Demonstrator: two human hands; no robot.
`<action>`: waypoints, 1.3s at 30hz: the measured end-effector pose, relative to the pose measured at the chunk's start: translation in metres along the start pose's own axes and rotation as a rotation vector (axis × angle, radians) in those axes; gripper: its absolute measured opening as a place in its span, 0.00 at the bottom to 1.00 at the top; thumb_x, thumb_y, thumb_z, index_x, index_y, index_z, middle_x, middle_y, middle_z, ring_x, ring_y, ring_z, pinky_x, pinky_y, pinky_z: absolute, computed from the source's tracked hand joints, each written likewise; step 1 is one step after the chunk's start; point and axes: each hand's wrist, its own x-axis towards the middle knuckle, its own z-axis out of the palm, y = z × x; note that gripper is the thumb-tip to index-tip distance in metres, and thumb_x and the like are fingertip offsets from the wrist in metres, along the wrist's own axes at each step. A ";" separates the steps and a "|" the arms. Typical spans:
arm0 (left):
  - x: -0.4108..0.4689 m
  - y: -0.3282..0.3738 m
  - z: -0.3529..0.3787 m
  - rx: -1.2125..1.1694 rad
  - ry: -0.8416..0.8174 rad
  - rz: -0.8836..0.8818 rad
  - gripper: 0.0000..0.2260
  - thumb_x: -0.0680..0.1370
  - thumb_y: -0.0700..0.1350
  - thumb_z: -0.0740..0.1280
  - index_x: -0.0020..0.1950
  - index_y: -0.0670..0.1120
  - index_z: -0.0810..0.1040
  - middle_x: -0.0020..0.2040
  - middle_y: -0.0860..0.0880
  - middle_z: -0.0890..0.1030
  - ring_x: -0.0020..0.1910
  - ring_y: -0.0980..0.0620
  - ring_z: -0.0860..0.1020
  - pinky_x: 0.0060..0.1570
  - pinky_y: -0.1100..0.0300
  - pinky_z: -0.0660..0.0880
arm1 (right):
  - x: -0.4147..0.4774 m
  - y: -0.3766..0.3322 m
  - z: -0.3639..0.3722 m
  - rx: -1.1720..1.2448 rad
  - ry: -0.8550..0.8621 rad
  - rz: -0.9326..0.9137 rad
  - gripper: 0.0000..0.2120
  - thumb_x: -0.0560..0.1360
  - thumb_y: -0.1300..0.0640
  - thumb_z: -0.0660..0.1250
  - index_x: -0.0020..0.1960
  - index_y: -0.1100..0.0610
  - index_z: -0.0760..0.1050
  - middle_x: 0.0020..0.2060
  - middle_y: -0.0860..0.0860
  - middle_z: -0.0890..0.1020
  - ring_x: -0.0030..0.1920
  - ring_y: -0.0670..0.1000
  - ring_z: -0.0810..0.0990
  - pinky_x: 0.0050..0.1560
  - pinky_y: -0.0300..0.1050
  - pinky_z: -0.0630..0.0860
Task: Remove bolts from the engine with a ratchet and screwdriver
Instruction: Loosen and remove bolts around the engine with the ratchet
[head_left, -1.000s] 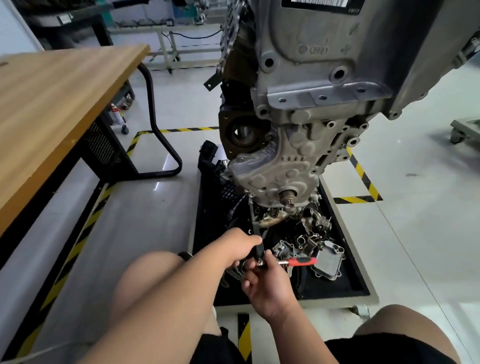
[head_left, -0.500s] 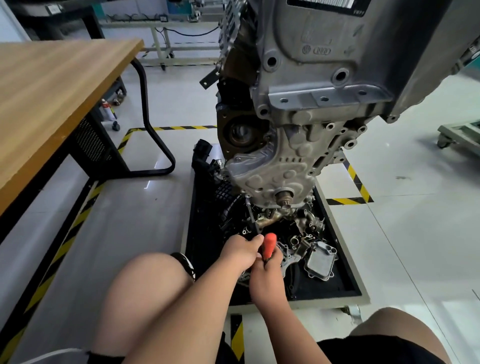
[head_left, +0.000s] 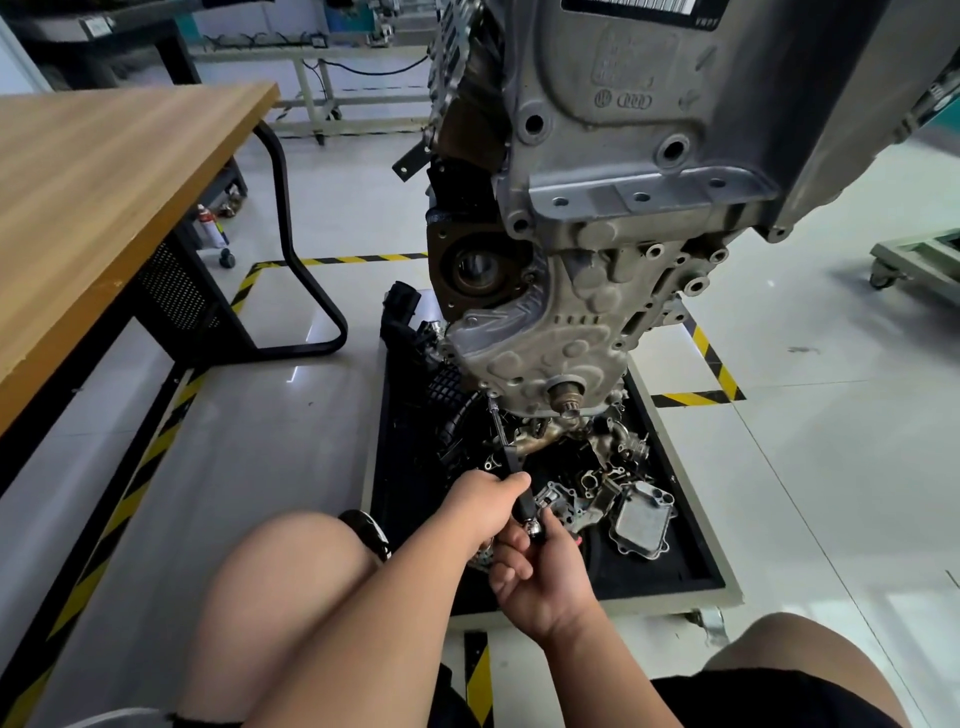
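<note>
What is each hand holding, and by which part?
Both hold the ratchet tool: left hand grips its black shaft, right hand holds the chrome head at its lower end.

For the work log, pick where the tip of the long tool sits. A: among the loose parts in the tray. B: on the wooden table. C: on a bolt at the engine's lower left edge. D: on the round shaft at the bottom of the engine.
C: the tool runs up from the left hand to a bolt at the lower left edge of the engine, left of the shaft.
</note>
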 end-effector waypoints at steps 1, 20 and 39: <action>0.000 0.000 0.000 0.002 0.009 0.008 0.16 0.77 0.58 0.65 0.40 0.46 0.78 0.29 0.51 0.77 0.27 0.52 0.74 0.26 0.65 0.66 | 0.000 0.001 0.001 -0.013 0.005 0.006 0.26 0.81 0.41 0.53 0.37 0.60 0.72 0.25 0.49 0.66 0.17 0.46 0.59 0.18 0.37 0.61; 0.001 -0.001 0.001 0.149 0.121 0.063 0.20 0.75 0.56 0.66 0.30 0.46 0.66 0.27 0.50 0.70 0.28 0.50 0.69 0.31 0.59 0.65 | -0.010 0.021 0.004 -1.500 0.368 -0.694 0.15 0.81 0.51 0.55 0.67 0.48 0.59 0.46 0.44 0.78 0.39 0.45 0.78 0.37 0.46 0.71; 0.001 -0.003 0.002 0.006 -0.038 -0.014 0.17 0.76 0.60 0.64 0.41 0.46 0.78 0.23 0.52 0.78 0.22 0.54 0.77 0.25 0.67 0.68 | -0.003 0.002 0.001 -0.050 -0.002 0.028 0.21 0.82 0.44 0.54 0.41 0.59 0.72 0.24 0.48 0.67 0.17 0.45 0.59 0.20 0.36 0.59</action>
